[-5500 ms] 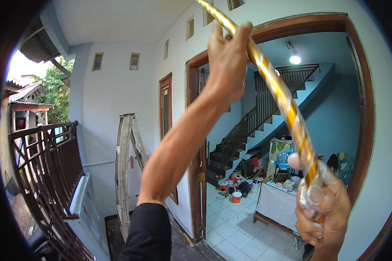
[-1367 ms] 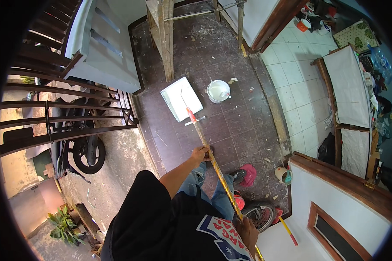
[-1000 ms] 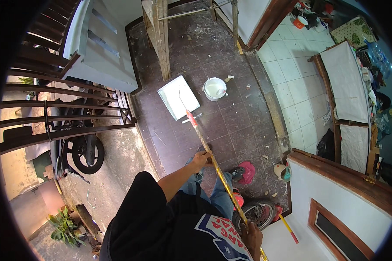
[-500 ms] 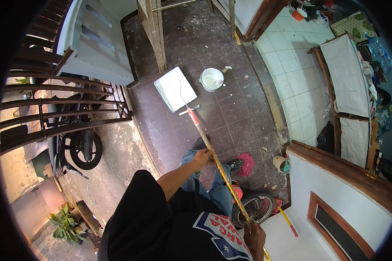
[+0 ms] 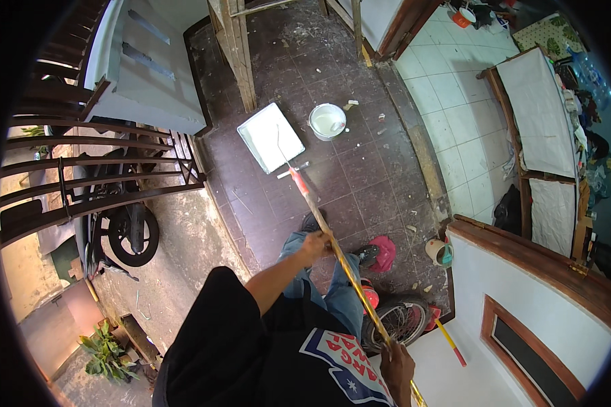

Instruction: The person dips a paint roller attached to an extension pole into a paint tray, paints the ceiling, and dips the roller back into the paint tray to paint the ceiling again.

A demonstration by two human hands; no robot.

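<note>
A long gold pole (image 5: 351, 275) slants across my body, with my left hand (image 5: 313, 249) closed around its middle. Lower down, beside my shirt, my right hand (image 5: 396, 366) grips the same pole. At the far end is a red handle (image 5: 298, 180) with a thin bent wire frame (image 5: 279, 144) reaching over the white paint tray (image 5: 250, 130). White paint in the tray makes any roller on the wire hard to pick out. Right of the tray stands a white bucket (image 5: 326, 138) holding white paint. A short pale rod (image 5: 302, 166) lies by the tray's near edge.
A wooden trestle leg (image 5: 241, 68) stands beyond the tray. Slatted railings (image 5: 95, 159) and a motorcycle (image 5: 132, 230) are at left. Near my feet are a pink bag (image 5: 383, 254), a spoked wheel (image 5: 402, 322) and a small pail (image 5: 436, 254). A raised sill (image 5: 414, 136) borders the tiled room.
</note>
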